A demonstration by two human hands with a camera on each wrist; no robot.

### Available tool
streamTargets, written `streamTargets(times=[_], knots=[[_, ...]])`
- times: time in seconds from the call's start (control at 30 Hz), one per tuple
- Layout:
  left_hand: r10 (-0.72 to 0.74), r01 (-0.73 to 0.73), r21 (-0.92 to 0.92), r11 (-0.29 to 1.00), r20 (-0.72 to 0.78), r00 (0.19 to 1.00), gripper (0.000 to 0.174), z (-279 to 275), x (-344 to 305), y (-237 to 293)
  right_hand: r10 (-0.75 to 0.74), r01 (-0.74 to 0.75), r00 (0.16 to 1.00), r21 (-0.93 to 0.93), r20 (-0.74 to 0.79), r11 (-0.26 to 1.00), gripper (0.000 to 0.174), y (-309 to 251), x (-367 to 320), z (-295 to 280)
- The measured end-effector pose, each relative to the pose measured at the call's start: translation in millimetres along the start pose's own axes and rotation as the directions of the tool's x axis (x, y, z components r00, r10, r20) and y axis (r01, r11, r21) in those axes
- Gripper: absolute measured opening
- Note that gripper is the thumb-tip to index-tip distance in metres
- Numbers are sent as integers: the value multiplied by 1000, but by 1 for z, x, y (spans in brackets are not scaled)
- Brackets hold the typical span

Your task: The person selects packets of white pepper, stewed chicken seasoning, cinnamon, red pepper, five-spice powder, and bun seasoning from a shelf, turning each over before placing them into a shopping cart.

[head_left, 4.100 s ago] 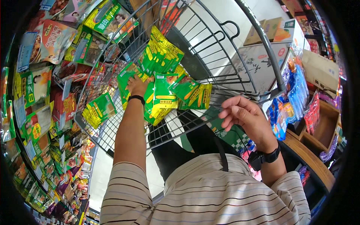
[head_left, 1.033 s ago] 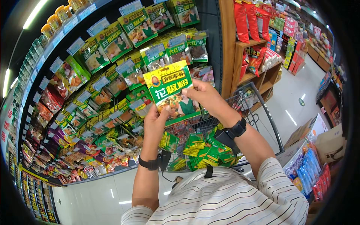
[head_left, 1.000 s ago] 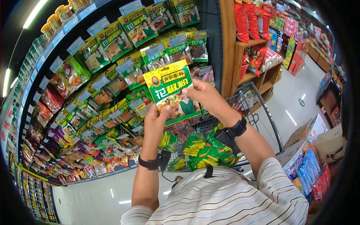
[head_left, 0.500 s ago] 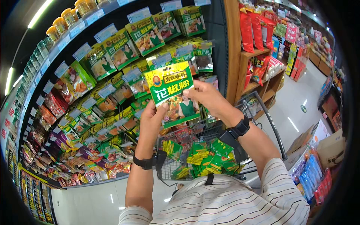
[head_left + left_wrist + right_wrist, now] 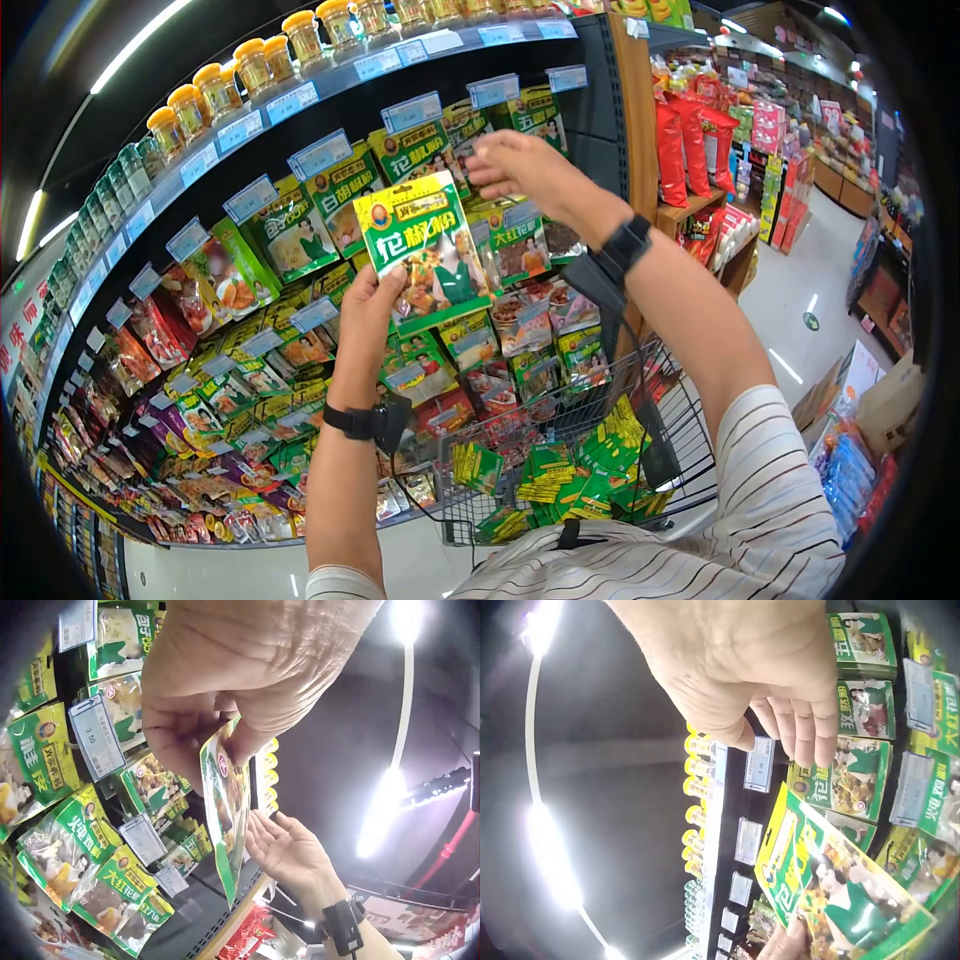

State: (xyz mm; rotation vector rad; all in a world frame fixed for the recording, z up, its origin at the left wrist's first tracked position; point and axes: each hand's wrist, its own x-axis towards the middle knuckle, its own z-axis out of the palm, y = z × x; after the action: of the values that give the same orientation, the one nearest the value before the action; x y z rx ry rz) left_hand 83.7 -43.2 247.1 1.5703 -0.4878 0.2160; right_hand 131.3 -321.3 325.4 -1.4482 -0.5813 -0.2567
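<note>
My left hand (image 5: 366, 310) pinches a green and yellow seasoning packet (image 5: 432, 262) by its lower left edge, thumb on the printed front. The packet is held up before the shelf, its front facing me. My right hand (image 5: 535, 175) is raised above and to the right of the packet, apart from it, with fingers extended and nothing held. In the right wrist view that hand (image 5: 757, 675) hangs in front of matching hanging packets (image 5: 844, 776). The left wrist view shows the packet (image 5: 227, 810) nearly edge-on under my thumb.
Rows of hanging packets (image 5: 290, 235) with price tags (image 5: 411, 113) fill the curved shelf. Jars with orange lids (image 5: 257, 65) line the shelf above. Below stands a wire shopping cart (image 5: 690, 390) holding several green packets (image 5: 575, 470). Red bags (image 5: 690, 150) stand on a wooden rack.
Earlier, both hands held the packet; my right hand has let go and lifted up and right. The left hand has shifted left with the packet. About four seconds ago, my left hand was in the cart.
</note>
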Motion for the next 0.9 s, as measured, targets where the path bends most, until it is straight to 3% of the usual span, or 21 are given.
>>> streamTargets(times=[0.03, 0.17, 0.47, 0.57, 0.6, 0.67, 0.77, 0.8, 0.9], knots=[[-44, 44, -6, 999, 1, 999, 27, -3, 5, 3, -21, 21, 1000, 6, -9, 1000, 41, -1, 14, 4], [0, 1, -9, 1000, 55, 999, 27, -14, 34, -4, -7, 9, 998, 32, -68, 999, 50, 7, 61, 17], [60, -52, -84, 995, 87, 994, 26, -26, 39, -10, -19, 50, 994, 288, -107, 956, 31, 13, 98, 25], [122, -122, -27, 992, -3, 993, 29, -25, 37, -18, 12, 11, 997, 276, -82, 961, 31, 12, 95, 20], [89, -89, -181, 979, -6, 996, 29, -21, 35, -20, 19, -1, 998, 277, -63, 961, 31, 12, 95, 17], [31, -27, -468, 883, 1, 1000, 31, -7, 31, -22, 3, 10, 999, 269, -46, 963, 34, 11, 94, 14], [112, 214, -838, 502, 308, 945, 36, 7, 18, -29, 6, -4, 1000, 256, -7, 967, 38, 6, 95, 11], [189, 291, -902, 319, 361, 913, 36, 17, 12, -24, 8, -4, 1000, 244, -18, 970, 38, 3, 93, 15], [364, 493, -863, 108, 496, 788, 34, 31, 20, -43, 14, -6, 999, 210, -36, 978, 37, -3, 89, 19]])
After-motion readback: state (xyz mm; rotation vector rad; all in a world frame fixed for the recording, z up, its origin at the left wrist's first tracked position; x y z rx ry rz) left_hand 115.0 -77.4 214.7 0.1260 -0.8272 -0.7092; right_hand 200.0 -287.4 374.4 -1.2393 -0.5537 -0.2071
